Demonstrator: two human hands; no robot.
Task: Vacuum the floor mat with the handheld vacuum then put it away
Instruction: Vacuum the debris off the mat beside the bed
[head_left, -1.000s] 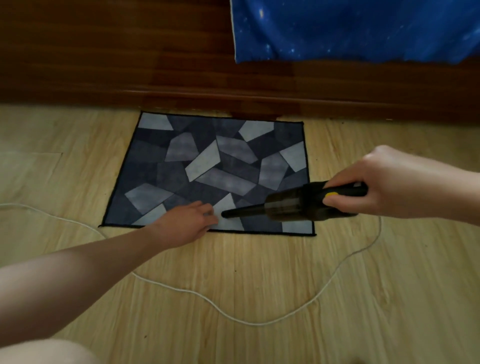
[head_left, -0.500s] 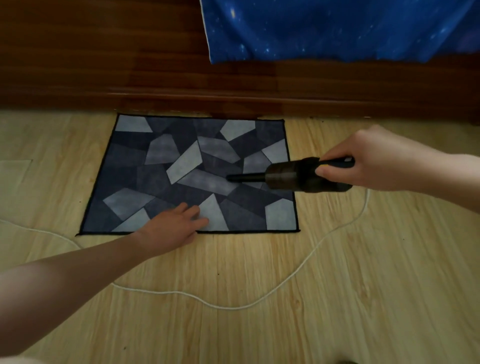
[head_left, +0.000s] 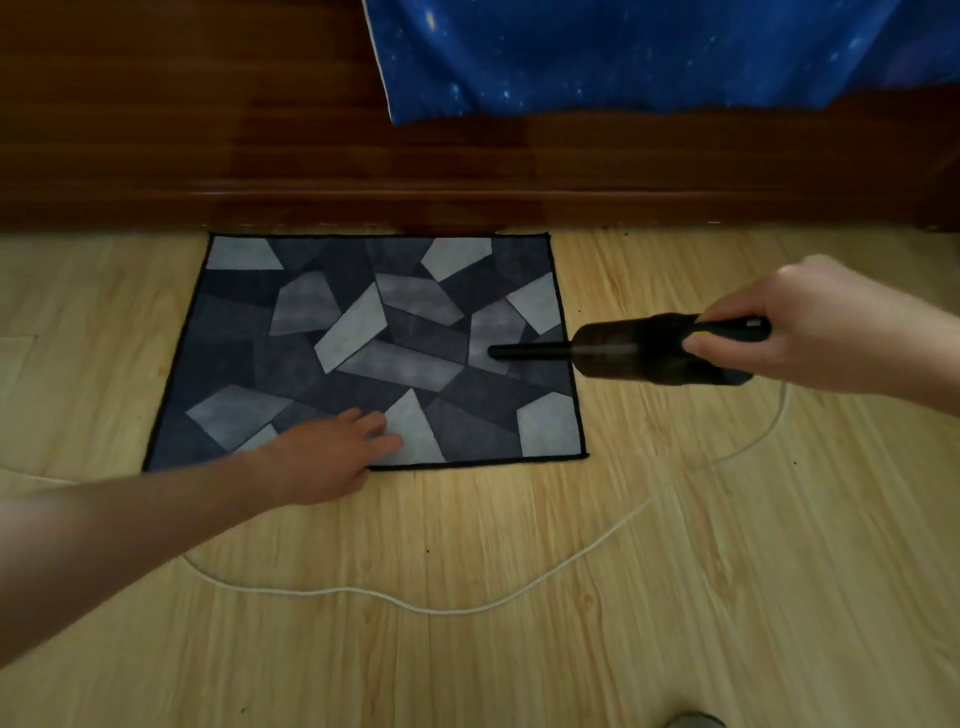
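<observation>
A dark floor mat (head_left: 291, 358) with grey and blue angular patches lies flat on the wooden floor against a dark wooden base. My left hand (head_left: 327, 457) rests flat on the mat's front edge, fingers straight. My right hand (head_left: 800, 332) grips the handle of a black handheld vacuum (head_left: 644, 351). The vacuum's thin nozzle points left over the mat's right side, near its right edge. I cannot tell whether the nozzle tip touches the mat.
A white cord (head_left: 467, 605) loops across the light wood floor (head_left: 675, 597) in front of the mat and runs up toward the vacuum. A dark wooden base (head_left: 260, 156) stands behind the mat, with a blue starry cloth (head_left: 623, 52) hanging over it.
The vacuum has moved from the mat's front edge near my left hand up and to the right, toward the mat's right side. My left hand has stayed on the mat's front edge.
</observation>
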